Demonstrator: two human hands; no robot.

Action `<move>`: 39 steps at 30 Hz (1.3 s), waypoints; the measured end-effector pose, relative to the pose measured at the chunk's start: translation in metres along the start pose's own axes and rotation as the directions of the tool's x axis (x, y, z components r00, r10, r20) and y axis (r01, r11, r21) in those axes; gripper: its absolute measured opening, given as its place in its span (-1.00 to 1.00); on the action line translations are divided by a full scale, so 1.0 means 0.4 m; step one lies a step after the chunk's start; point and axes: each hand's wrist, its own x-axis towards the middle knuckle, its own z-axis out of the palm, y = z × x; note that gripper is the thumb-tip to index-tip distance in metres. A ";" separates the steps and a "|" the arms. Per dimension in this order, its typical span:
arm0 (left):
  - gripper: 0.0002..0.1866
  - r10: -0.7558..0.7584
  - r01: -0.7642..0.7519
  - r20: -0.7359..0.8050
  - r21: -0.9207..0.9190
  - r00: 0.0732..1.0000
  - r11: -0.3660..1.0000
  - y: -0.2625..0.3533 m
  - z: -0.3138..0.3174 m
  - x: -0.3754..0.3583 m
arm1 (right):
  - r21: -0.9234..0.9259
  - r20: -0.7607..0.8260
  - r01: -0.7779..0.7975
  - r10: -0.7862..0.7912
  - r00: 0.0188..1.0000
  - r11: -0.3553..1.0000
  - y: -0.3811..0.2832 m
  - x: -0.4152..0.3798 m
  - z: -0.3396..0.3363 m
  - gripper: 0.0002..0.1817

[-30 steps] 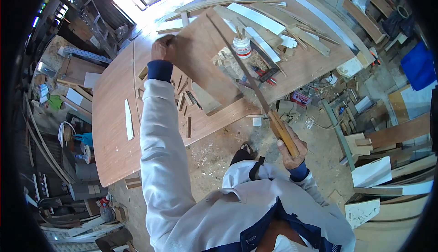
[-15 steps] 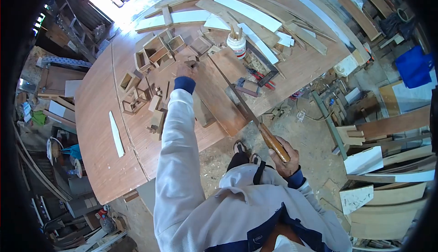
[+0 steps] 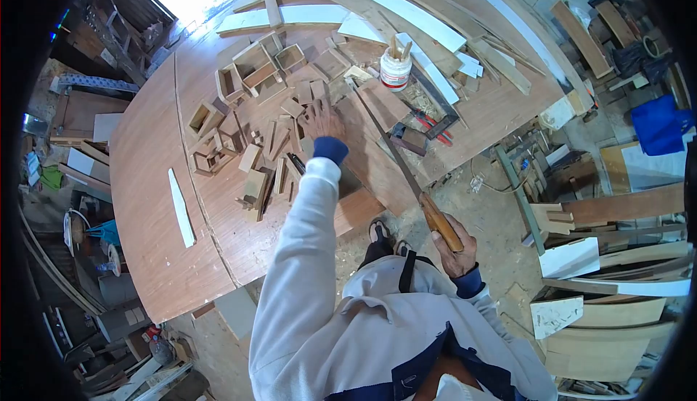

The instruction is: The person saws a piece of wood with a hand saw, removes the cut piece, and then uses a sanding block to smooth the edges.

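Note:
My right hand (image 3: 457,246) is wrapped around the wooden handle of a handsaw (image 3: 404,166). Its long blade slants up and away over the table's near edge. My left hand (image 3: 324,121) rests with its fingers spread at small wood offcuts and the far end of a wooden board (image 3: 361,209); my forearm partly covers that board. Left of this hand lie several short wood strips (image 3: 276,140) and small open wooden boxes (image 3: 258,67). Beside the saw blade sits a dark-edged wooden block (image 3: 409,140).
A white tub (image 3: 396,73) holding sticks stands near red-handled pliers (image 3: 440,134) and a dark metal square (image 3: 444,120). Long white-faced strips (image 3: 414,15) lie across the table's far side. Timber pieces (image 3: 606,339) are stacked on the right, by the floor.
My left hand has moved right and slightly nearer, and its fingers have gone from bunched to spread. The view has shifted a little. My right hand still holds the saw.

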 end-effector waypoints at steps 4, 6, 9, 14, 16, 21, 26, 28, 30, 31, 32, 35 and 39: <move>-0.36 -0.185 0.176 -0.031 -0.182 0.982 0.967 0.052 0.013 -0.111 | 0.000 -0.028 0.024 -0.024 0.999 1.000 0.004 0.005 0.010 -0.57; -0.36 -0.153 0.142 -0.055 -0.175 0.987 0.974 0.064 0.036 -0.140 | 0.002 -0.021 0.015 -0.014 1.000 1.000 0.001 0.013 0.011 -0.57; -0.39 -0.064 0.042 -0.099 -0.210 0.993 0.977 0.062 0.050 -0.137 | -0.002 -0.019 0.046 -0.046 0.999 0.999 0.003 0.019 0.011 -0.57; -0.45 0.043 -0.097 -0.191 -0.281 0.981 0.955 0.053 0.055 -0.122 | 0.007 -0.037 0.048 -0.048 0.998 0.999 0.016 0.020 0.016 -0.57; -0.49 0.038 -0.093 -0.198 -0.279 0.979 0.956 0.054 0.063 -0.115 | 0.007 -0.035 0.050 -0.050 0.998 0.999 0.014 0.019 0.014 -0.57; -0.52 0.073 -0.126 -0.190 -0.288 0.979 0.949 0.056 0.068 -0.099 | 0.002 -0.033 0.065 -0.065 0.997 0.998 0.012 0.018 0.015 -0.57; -0.52 0.104 -0.156 -0.204 -0.261 0.973 0.952 0.056 0.067 -0.100 | -0.016 -0.005 0.041 -0.041 0.999 0.999 0.013 0.017 0.016 -0.56; -0.54 0.121 -0.177 -0.264 -0.202 0.957 0.963 0.057 0.071 -0.101 | -0.013 -0.003 0.039 -0.039 0.999 0.999 0.012 0.017 0.018 -0.56; -0.53 0.125 -0.178 -0.248 -0.201 0.961 0.963 0.055 0.073 -0.099 | -0.010 -0.001 0.036 -0.036 0.999 0.999 0.013 0.015 0.020 -0.56; -0.53 0.132 -0.180 -0.232 -0.202 0.964 0.963 0.055 0.073 -0.097 | -0.016 0.002 0.033 -0.033 0.999 0.999 0.016 0.015 0.021 -0.56; -0.53 0.128 -0.177 -0.233 -0.203 0.964 0.963 0.055 0.073 -0.094 | -0.023 0.006 0.030 -0.030 1.000 0.999 0.018 0.016 0.022 -0.56; -0.53 0.132 -0.178 -0.213 -0.215 0.968 0.960 0.055 0.071 -0.094 | -0.030 0.010 0.029 -0.029 1.000 0.999 0.012 0.020 0.023 -0.55; -0.51 0.115 -0.151 -0.155 -0.246 0.981 0.958 0.063 0.051 -0.099 | -0.047 0.014 0.046 -0.046 0.999 0.998 0.014 0.022 0.023 -0.55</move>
